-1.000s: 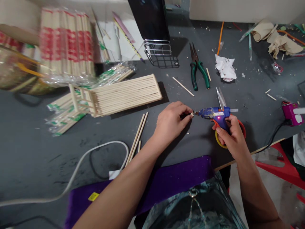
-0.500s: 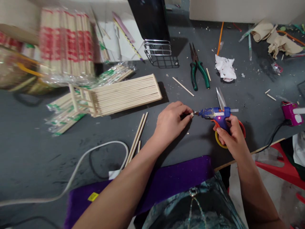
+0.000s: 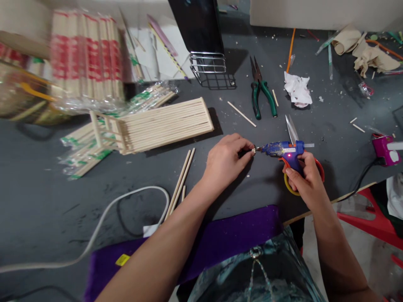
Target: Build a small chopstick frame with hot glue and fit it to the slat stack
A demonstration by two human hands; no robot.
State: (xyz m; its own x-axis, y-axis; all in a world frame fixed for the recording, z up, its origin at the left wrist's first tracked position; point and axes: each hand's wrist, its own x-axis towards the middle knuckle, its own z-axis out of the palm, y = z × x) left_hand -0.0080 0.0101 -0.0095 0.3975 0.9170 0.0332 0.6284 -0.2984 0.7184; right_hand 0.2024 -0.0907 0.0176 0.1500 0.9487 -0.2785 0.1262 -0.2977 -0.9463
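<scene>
My right hand grips a blue hot glue gun by its handle, a small red light glowing on its side. The nozzle points left and meets the fingertips of my left hand. That hand is closed in a pinch on a tiny pale piece, too small to name. Beneath the glue gun lie scissors with red and yellow handles. Left of my left hand rests a slatted piece built of wooden sticks. Loose round sticks lie beside my left forearm.
Green-handled pliers lie beyond my hands, near crumpled paper. A black phone stands in a wire holder. Packaged chopsticks sit back left. A white cable curves across the left; a purple cloth covers the front edge.
Almost nothing differs. Both hands and the glue gun keep their places; the view has shifted very slightly.
</scene>
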